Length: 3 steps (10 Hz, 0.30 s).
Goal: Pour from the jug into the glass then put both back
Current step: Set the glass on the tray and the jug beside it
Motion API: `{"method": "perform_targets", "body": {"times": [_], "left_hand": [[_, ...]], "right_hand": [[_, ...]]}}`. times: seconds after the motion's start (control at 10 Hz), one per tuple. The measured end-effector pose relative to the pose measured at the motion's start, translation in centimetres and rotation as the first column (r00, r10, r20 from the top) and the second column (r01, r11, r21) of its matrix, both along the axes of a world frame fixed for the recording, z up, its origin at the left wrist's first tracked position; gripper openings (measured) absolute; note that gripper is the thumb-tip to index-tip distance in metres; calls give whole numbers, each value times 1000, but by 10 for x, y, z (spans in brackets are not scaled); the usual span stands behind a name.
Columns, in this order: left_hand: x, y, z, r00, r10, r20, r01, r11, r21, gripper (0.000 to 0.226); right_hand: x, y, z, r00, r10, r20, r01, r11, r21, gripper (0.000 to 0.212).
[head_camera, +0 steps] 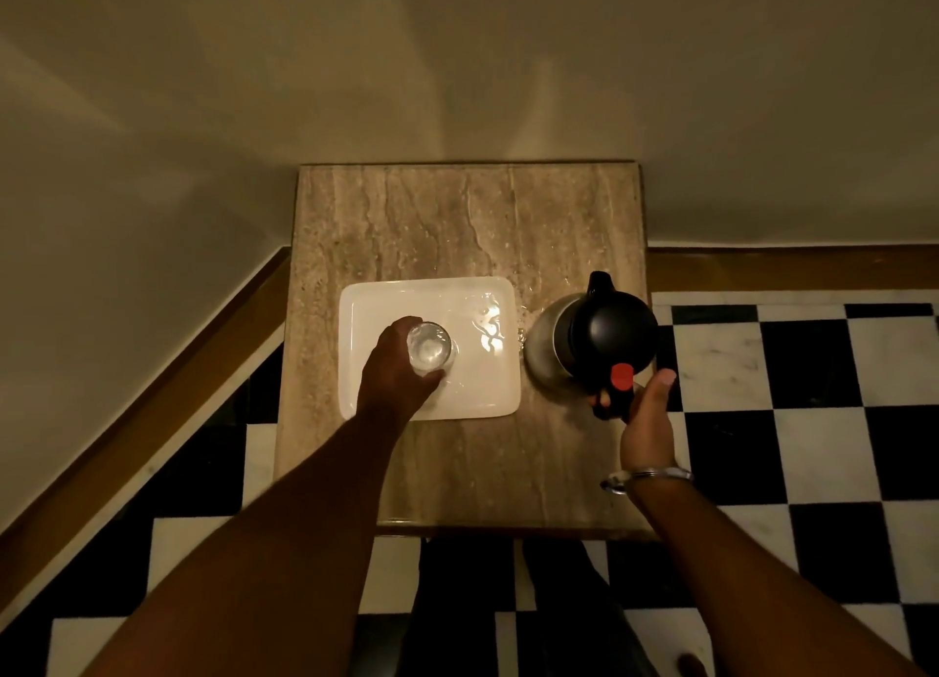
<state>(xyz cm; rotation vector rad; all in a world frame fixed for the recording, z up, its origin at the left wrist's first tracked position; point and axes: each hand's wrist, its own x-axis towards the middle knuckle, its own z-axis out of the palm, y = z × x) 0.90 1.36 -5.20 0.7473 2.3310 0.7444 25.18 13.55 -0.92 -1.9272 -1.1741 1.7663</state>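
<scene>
A clear glass point(430, 344) stands upright on the left half of a white rectangular tray point(472, 397). My left hand point(396, 371) is wrapped around its side. To the right of the tray, a metal jug point(599, 333) with a black lid, a spout pointing away and a red button stands on the stone table point(457, 219). My right hand point(648, 412) is at the jug's black handle, fingers curled under it and thumb raised beside it. The handle is mostly hidden by the hand.
The small table stands in a corner against cream walls with a wooden skirting. Water drops and a small puddle point(508, 321) lie on the tray's right side and the table beside it. Black-and-white checkered floor point(813, 422) surrounds the table. A metal bracelet point(650, 476) circles my right wrist.
</scene>
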Motion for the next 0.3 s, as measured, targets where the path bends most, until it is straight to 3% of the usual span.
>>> {"method": "perform_targets", "body": {"times": [0.1,0.2,0.3], "left_hand": [[-3,0,4,998,-64,3,64,996,-66,81],[-8,-2,14,982,-191,2,188,966,-177,103],[-10,0,43,964,-262,-39,235,917,-323,128]], "right_hand": [[-4,0,9,997,11,77,-19,994,107,65],[-6,2,21,986,102,131,-115,989,90,55],[-1,0,38,806,392,442,-477,874,95,77]]}}
